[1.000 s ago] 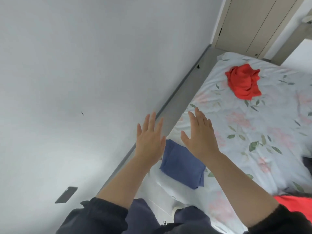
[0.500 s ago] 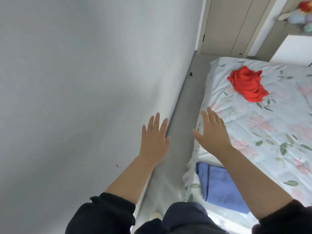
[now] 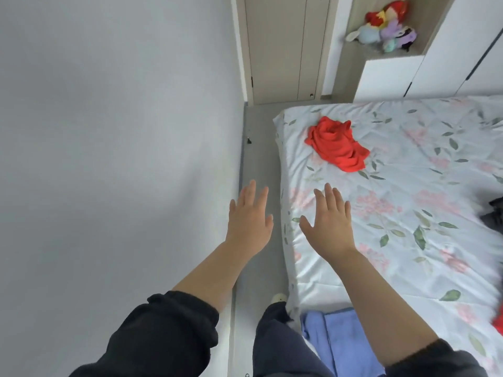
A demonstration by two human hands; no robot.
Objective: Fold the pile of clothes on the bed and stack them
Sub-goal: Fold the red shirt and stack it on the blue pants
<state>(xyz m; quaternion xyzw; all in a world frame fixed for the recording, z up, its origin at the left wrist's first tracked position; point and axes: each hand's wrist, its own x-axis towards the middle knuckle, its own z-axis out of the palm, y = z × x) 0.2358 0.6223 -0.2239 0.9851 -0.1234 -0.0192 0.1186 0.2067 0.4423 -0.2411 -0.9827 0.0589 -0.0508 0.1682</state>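
A crumpled red garment lies unfolded near the corner of the bed closest to the door, a little in from both edges. Its bunched, twisted shape suggests it has not been handled for folding yet, so it looks like the next piece to deal with. A blue garment sits flat and squared at the left edge of the bed, right by the person's legs. It reads as already folded and set there as the base of the stack, within easy reach of where the person stands.

Both hands are raised in front of the body with palms down and fingers straight and spread, holding nothing. The right hand hangs above the bed just inside its left edge, between the blue garment and the red one; whether it touches the sheet cannot be told. The left hand is over the strip of floor between the bed and the wall. With empty, released fingers pointing towards the red garment, the pose looks like a reach towards it, and it is well apart from both hands.

At the right edge of the bed a dark garment and a second red cloth show only in part, probably more of the pile. Plush toys sit on a shelf beyond the bed.
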